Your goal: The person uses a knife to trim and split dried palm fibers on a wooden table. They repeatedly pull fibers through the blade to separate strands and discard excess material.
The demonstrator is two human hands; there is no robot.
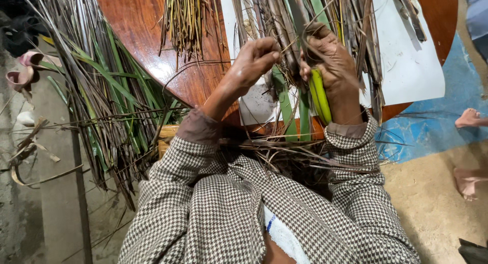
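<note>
My left hand (254,63) pinches a thin dry leaf strip above the edge of a round wooden table (152,30). My right hand (328,60) is closed around a yellow-green handle (320,96), probably of a knife, whose blade is hidden behind leaves. Long green and brown palm leaves (295,20) hang between both hands and down toward my lap. Both arms wear checked sleeves.
A white sheet (412,66) lies on the table under leaves. A bundle of thin leaf ribs (185,15) sits at the table's top. A heap of leaves (107,96) leans at the left. Another person's bare feet (467,119) rest at the right by a blue mat (447,127).
</note>
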